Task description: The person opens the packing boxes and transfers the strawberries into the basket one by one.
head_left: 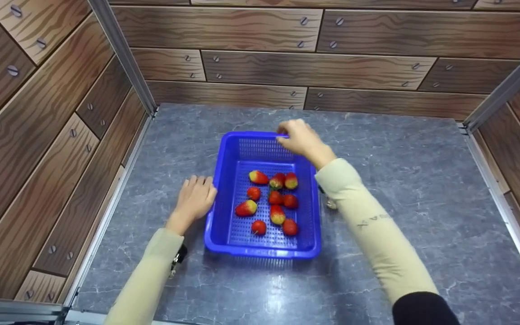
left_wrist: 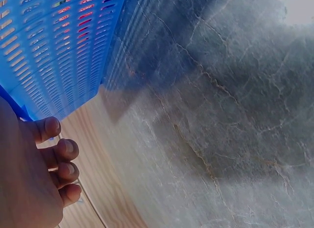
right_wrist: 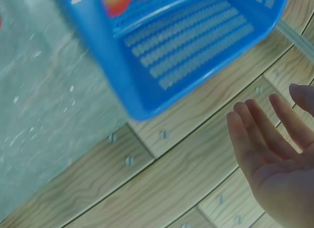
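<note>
A blue plastic basket (head_left: 218, 225) with perforated walls stands on the floor of the enclosure. Inside lie several red strawberries with yellow ends, one of them a strawberry (head_left: 246, 208) on the left side, and several small round red fruits, among them a round fruit (head_left: 258, 227) near the front. My left hand (head_left: 192, 198) is at the basket's left rim, thumb side against it. The left wrist view shows its fingers (left_wrist: 67, 149) loosely curled beside the perforated wall. Over the far right rim is my right hand (head_left: 303, 137), its fingers extended and holding nothing in the right wrist view.
Grey marble-patterned flooring (head_left: 404, 180) surrounds the basket. Wood-plank panels (head_left: 260, 67) close off the back and both sides, with metal corner posts (head_left: 129, 54) between them.
</note>
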`<state>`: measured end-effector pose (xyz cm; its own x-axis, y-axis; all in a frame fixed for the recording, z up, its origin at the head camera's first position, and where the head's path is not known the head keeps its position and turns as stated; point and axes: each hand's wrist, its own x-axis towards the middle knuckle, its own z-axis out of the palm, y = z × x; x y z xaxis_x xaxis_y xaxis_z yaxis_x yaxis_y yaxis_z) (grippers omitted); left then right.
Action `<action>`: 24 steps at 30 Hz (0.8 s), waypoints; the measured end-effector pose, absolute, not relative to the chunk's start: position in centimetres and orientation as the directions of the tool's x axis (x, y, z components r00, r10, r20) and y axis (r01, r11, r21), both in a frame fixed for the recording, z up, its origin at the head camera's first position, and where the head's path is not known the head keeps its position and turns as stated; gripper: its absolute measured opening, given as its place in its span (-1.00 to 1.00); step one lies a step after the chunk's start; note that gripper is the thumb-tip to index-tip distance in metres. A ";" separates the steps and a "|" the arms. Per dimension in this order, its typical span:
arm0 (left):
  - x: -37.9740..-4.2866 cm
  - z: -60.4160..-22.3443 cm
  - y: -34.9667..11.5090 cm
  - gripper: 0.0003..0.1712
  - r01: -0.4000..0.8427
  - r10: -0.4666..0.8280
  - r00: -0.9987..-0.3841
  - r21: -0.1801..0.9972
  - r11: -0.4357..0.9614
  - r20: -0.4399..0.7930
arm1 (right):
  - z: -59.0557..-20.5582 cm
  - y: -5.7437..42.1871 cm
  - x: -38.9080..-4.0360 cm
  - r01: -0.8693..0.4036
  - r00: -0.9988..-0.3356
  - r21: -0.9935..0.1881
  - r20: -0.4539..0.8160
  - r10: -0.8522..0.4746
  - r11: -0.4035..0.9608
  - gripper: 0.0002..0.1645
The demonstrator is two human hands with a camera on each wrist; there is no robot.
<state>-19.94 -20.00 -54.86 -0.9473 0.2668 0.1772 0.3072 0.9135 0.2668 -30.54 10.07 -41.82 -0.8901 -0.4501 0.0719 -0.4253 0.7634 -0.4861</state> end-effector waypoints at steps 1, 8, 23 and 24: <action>-20.0 -54.8 -20.0 -0.58 0.306 0.267 -0.948 0.269 0.913 0.171 | -41.6 10.6 -30.6 -0.418 -0.894 -0.488 0.071 -0.442 0.767 -0.71; -20.1 -55.0 -20.1 -0.58 0.301 0.265 -0.951 0.267 0.916 0.161 | -41.3 14.8 -30.7 -0.349 -0.928 -0.473 0.057 -0.367 0.809 -0.68; -19.9 -54.8 -20.0 -0.62 0.311 0.267 -0.945 0.270 0.911 0.187 | -46.2 21.4 -28.3 -0.327 -0.928 -0.449 -0.015 -0.373 0.831 -0.82; -19.9 -54.8 -20.0 -0.61 0.311 0.267 -0.945 0.273 0.910 0.187 | -46.5 21.6 -28.0 -0.325 -0.925 -0.455 -0.030 -0.379 0.829 -0.84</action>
<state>-19.93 -20.01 -54.83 -0.9454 0.2667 0.1875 0.3110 0.9103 0.2732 -27.99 21.59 -46.46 -0.9251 -0.3786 -0.0296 -0.3247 0.8290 -0.4555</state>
